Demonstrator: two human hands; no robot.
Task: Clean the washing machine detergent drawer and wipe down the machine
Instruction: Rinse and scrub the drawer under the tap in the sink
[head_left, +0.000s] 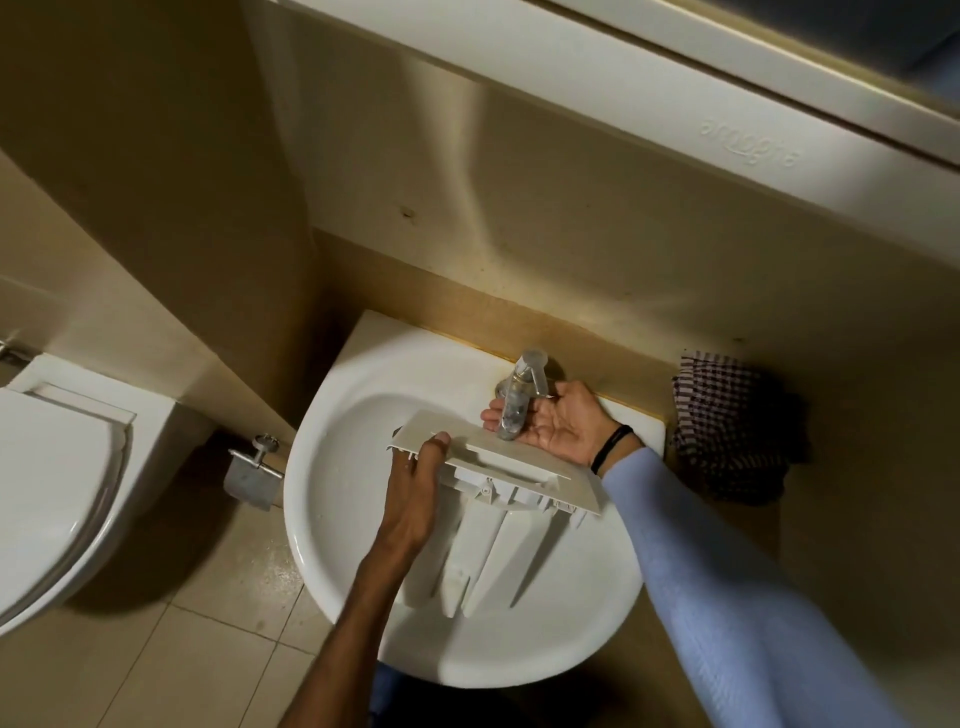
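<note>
The white plastic detergent drawer (498, 499) lies in the white basin (332, 467), its flat front panel up and toward the tap. My left hand (415, 488) grips the panel's left end, thumb on top. My right hand (556, 426) is palm up, fingers relaxed, cupped under the spout of the chrome tap (522, 395) just behind the panel. Its arm wears a light blue sleeve and a black wristband. No running water is visible.
A checked cloth (727, 436) hangs on the wall right of the basin. A toilet (57, 467) with closed lid stands at the left, a chrome paper holder (254, 467) between it and the basin. A white cabinet (675, 104) overhangs above.
</note>
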